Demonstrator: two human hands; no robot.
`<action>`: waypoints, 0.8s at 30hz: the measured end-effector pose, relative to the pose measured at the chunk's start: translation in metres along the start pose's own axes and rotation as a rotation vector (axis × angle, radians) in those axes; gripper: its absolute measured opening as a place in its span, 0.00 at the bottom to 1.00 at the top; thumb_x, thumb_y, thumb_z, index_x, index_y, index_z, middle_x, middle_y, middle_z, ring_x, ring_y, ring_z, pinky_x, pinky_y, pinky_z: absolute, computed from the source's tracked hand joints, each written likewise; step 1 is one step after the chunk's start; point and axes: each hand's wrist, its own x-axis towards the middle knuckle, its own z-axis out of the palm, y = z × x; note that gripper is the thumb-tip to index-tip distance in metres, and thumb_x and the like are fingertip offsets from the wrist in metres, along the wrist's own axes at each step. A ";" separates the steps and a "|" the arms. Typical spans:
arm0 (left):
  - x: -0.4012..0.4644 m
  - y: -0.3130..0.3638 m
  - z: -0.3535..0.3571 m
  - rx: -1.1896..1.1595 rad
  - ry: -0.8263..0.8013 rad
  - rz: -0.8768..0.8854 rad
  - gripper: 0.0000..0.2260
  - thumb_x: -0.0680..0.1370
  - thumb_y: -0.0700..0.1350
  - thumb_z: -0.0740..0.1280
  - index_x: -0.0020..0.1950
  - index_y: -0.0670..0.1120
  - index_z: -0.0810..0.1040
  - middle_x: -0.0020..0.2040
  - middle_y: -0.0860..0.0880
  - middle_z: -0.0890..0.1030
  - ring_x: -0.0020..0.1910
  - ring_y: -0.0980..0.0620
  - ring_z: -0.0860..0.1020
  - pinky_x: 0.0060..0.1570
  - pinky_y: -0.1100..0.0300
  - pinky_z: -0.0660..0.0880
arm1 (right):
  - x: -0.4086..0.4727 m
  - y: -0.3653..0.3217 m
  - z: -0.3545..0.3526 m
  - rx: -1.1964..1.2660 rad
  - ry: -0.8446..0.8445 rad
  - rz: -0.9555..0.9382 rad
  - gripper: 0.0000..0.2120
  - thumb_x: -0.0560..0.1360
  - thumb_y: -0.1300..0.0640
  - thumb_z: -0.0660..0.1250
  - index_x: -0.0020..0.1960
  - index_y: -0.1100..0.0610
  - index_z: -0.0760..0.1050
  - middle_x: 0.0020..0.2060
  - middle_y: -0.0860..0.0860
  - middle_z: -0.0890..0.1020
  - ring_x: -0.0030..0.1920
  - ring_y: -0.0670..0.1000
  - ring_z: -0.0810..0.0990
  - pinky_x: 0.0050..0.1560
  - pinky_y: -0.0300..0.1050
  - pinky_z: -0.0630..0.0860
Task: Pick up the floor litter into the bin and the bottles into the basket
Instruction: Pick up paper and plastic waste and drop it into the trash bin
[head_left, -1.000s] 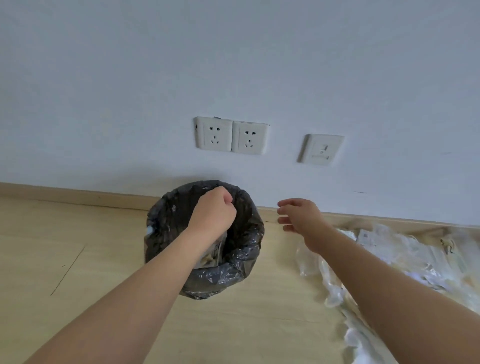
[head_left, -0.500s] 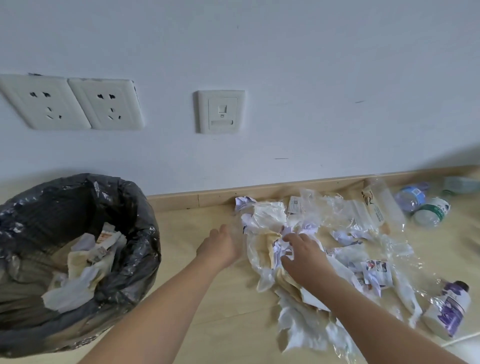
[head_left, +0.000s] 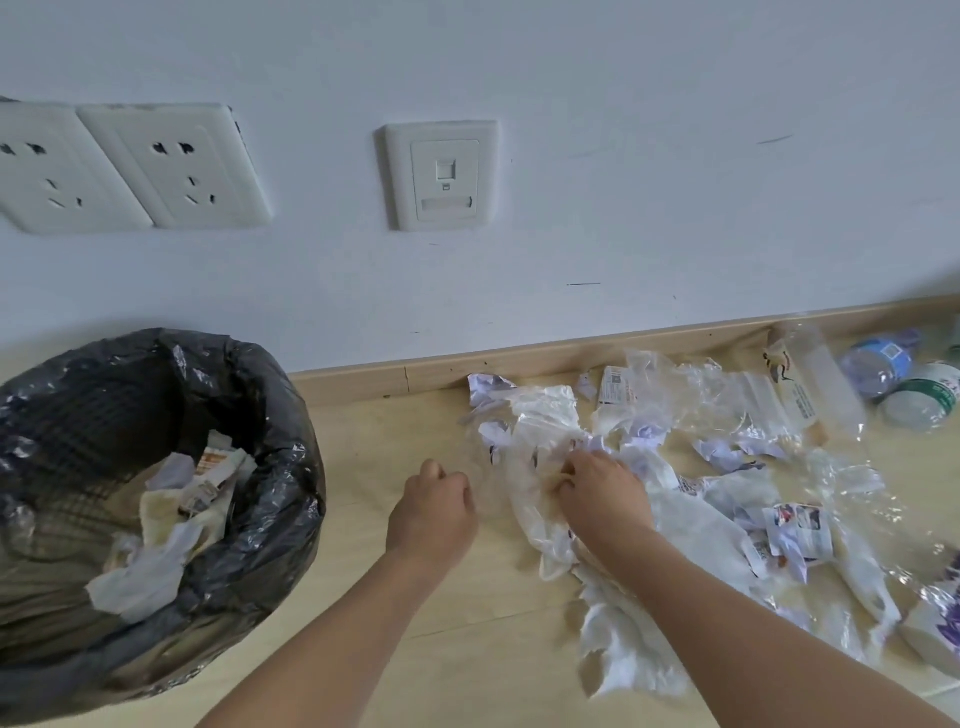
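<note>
Both hands have left the bin (head_left: 156, 467) and dropped to the litter pile (head_left: 649, 467) on its right. The right hand (head_left: 605, 499) clutches crumpled plastic; the left hand (head_left: 434, 514) curls empty beside it. Another load begins.

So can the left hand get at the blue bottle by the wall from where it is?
Probably not directly. The left hand sits near the bin, while the blue bottle lies far right past the litter, with the right hand between.
</note>
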 end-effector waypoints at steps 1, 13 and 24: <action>-0.002 0.001 -0.007 -0.046 0.030 -0.027 0.11 0.81 0.46 0.55 0.46 0.45 0.74 0.50 0.47 0.71 0.48 0.45 0.74 0.43 0.54 0.73 | -0.002 0.002 -0.004 -0.008 0.015 -0.002 0.13 0.76 0.58 0.55 0.54 0.56 0.76 0.51 0.53 0.78 0.52 0.56 0.76 0.53 0.49 0.73; -0.025 0.043 -0.152 -0.304 0.230 0.031 0.20 0.79 0.64 0.56 0.41 0.47 0.63 0.36 0.52 0.69 0.37 0.48 0.71 0.37 0.54 0.66 | -0.036 0.003 -0.103 0.352 0.170 0.020 0.16 0.80 0.54 0.56 0.36 0.56 0.72 0.31 0.52 0.76 0.32 0.52 0.73 0.31 0.44 0.66; -0.083 0.031 -0.263 -0.547 0.299 0.072 0.07 0.79 0.42 0.59 0.56 0.51 0.69 0.50 0.51 0.75 0.35 0.49 0.76 0.35 0.56 0.75 | -0.076 -0.065 -0.194 0.527 0.248 -0.089 0.07 0.75 0.58 0.58 0.48 0.50 0.74 0.36 0.50 0.80 0.31 0.52 0.75 0.33 0.43 0.70</action>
